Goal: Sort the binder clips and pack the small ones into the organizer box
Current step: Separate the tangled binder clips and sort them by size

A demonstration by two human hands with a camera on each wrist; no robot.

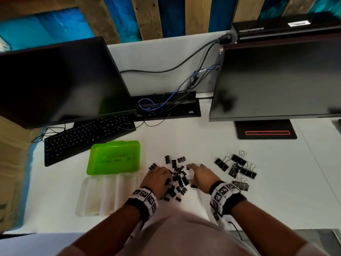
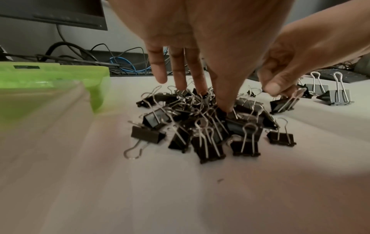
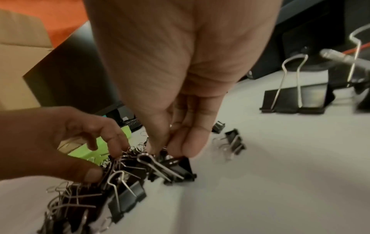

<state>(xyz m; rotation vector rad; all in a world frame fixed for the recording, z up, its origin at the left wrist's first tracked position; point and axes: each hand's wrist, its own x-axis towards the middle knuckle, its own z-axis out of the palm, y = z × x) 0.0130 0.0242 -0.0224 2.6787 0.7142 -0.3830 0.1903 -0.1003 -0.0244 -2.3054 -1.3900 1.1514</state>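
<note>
A heap of small black binder clips (image 1: 178, 179) (image 2: 206, 126) lies on the white desk in front of me. My left hand (image 1: 159, 177) (image 2: 202, 96) reaches down into the heap. Its fingers are nearly straight and the fingertips and thumb touch the clips. My right hand (image 1: 200, 175) (image 3: 172, 150) is at the heap's right edge and pinches the wire handle of one small clip (image 2: 284, 102) (image 3: 177, 167) that rests on the desk. Several large clips (image 1: 237, 168) (image 3: 296, 98) lie apart on the right. The organizer box stands open on the left: green lid (image 1: 114, 157), clear tray (image 1: 108, 194).
A black keyboard (image 1: 84, 137) lies behind the box under the left monitor (image 1: 60, 84). A second monitor (image 1: 276, 80) and its base (image 1: 265, 129) stand at the back right. A cable tray (image 1: 166, 106) sits between them. The desk's front edge is right below my wrists.
</note>
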